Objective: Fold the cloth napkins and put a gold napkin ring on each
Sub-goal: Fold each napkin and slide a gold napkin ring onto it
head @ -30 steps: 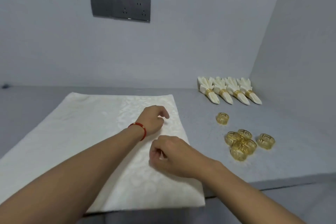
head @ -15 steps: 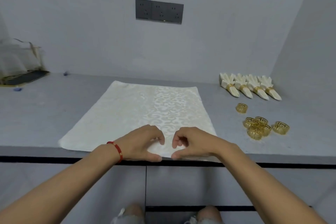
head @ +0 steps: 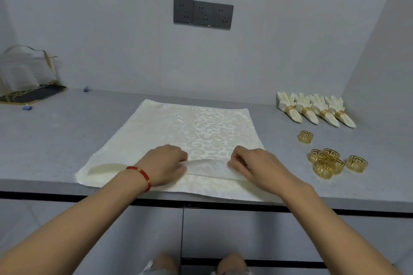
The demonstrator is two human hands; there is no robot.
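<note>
Cream damask napkin [head: 178,131] lies flat on the grey counter [head: 55,140], centre of view, near edge just at the counter's front lip. A narrow strip along that near edge is turned up and back over the cloth, forming a low fold that runs from the left corner across to the right hand.

Left hand [head: 164,164]: fingers curled, pinching the folded strip near the napkin's middle. Red cord bracelet [head: 140,174] on that wrist.

Right hand [head: 257,166]: fingers curled, pinching the same strip just to the right. Hands are near each other, not touching; the raised fold spans the gap between them.

Right of the napkin, well apart from it: four finished napkins [head: 315,109] in a row against the back corner, each with a gold ring round it, fanned ends toward the wall.

In front of those: one loose gold napkin ring [head: 305,136] alone, then a cluster of rings [head: 327,163] piled touching each other, and one more ring [head: 357,163] just beside the cluster on its right.

Back wall: dark triple socket panel [head: 203,13] above the napkin.

Far left of the counter: wire rack [head: 26,78] with pale cloth draped on it, over a dark tray. Small blue bits on the counter near it; can't tell what they are.

Bottom edge: the person's knees, in front of the cabinet doors.
</note>
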